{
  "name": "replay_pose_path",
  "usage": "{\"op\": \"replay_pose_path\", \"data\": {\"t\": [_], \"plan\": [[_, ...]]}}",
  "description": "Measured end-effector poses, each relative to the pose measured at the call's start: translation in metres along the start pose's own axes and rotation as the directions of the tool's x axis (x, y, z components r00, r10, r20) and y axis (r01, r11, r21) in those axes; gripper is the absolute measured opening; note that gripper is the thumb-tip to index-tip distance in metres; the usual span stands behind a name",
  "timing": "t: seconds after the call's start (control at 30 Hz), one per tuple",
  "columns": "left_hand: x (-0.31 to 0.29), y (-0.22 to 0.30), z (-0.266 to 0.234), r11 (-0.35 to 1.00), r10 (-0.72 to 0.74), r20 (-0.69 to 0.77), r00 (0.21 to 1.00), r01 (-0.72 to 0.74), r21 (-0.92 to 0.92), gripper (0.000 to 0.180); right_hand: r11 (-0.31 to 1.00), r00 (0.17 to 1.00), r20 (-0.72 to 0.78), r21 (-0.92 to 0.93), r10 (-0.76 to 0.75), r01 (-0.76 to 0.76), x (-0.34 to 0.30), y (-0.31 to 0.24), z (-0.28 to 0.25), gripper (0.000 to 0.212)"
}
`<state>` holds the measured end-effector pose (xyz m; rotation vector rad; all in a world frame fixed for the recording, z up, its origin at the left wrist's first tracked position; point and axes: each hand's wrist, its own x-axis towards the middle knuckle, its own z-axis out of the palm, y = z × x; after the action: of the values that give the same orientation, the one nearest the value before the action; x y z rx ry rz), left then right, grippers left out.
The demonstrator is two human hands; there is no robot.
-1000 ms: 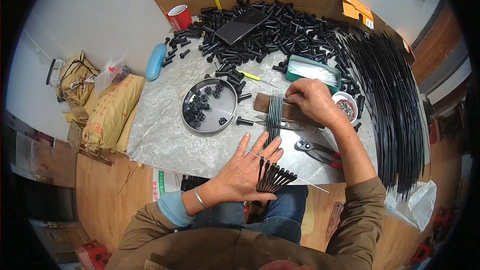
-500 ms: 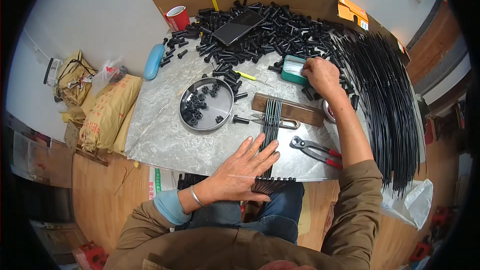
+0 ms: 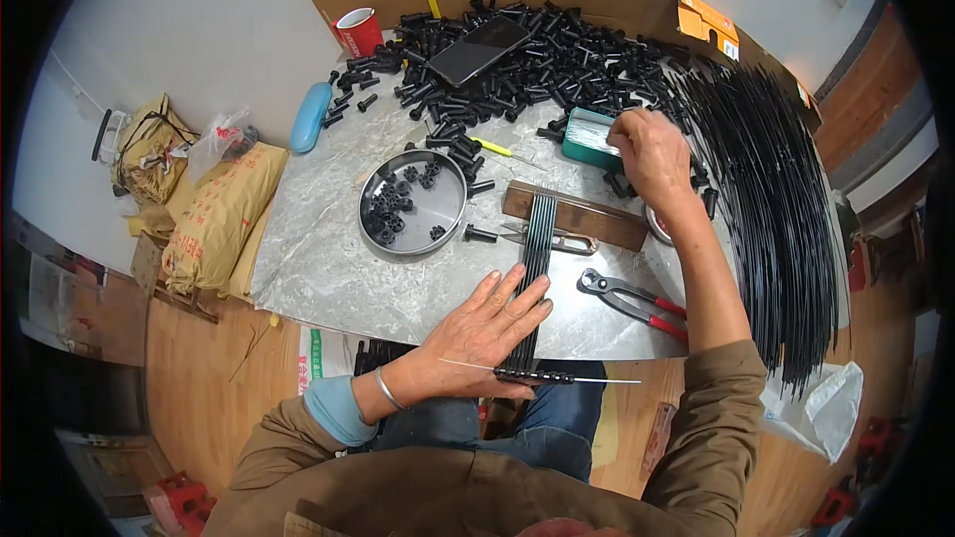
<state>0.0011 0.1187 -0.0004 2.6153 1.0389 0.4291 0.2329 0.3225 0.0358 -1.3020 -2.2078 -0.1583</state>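
My left hand (image 3: 482, 333) lies flat with fingers stretched over a narrow row of thin dark rods (image 3: 538, 244). The rods' far ends rest on a brown wooden bar (image 3: 619, 224); across their near ends, past the table edge, runs a thin metal wire (image 3: 607, 380) with small black pieces along it. At the back right my right hand (image 3: 654, 157) has its fingers bent together at the rim of a green box (image 3: 587, 153) of thin pale strips or wires. Whatever is between those fingertips is hidden. Small scissors (image 3: 572, 244) lie by the rods, partly under them.
Red-handled pincers (image 3: 635, 302) lie right of the rods. A round metal tin (image 3: 364, 207) holds small black parts. Behind it spreads a pile of black bolt-like pieces (image 3: 567, 55) with a phone (image 3: 479, 50) on top. Long black rods (image 3: 761, 209) cover the right side.
The rods' far ends have drawn together and sit lower on the wooden bar. The wire with the black pieces has moved toward me. My right hand stays at the green box, slightly shifted.
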Motion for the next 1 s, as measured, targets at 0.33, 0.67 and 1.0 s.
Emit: {"op": "replay_pose_path", "data": {"t": [0.33,0.67,1.0], "plan": [[-0.004,0.003,-0.002,1.0,0.009,0.035,0.999,-0.009,-0.019,0.099,0.942,0.887,0.461,0.305,-0.018,-0.139,-0.033,-0.03,-0.017,0.014],[-0.007,-0.001,0.002,1.0,0.018,0.027,0.999,-0.019,0.019,0.092,0.949,0.896,0.444,0.293,-0.026,-0.118,-0.034,-0.025,-0.02,0.015],[-0.007,-0.002,0.003,1.0,0.022,0.034,0.999,-0.022,0.012,0.093,0.938,0.896,0.444,0.318,-0.02,-0.137,-0.035,-0.027,-0.017,0.016]]}}
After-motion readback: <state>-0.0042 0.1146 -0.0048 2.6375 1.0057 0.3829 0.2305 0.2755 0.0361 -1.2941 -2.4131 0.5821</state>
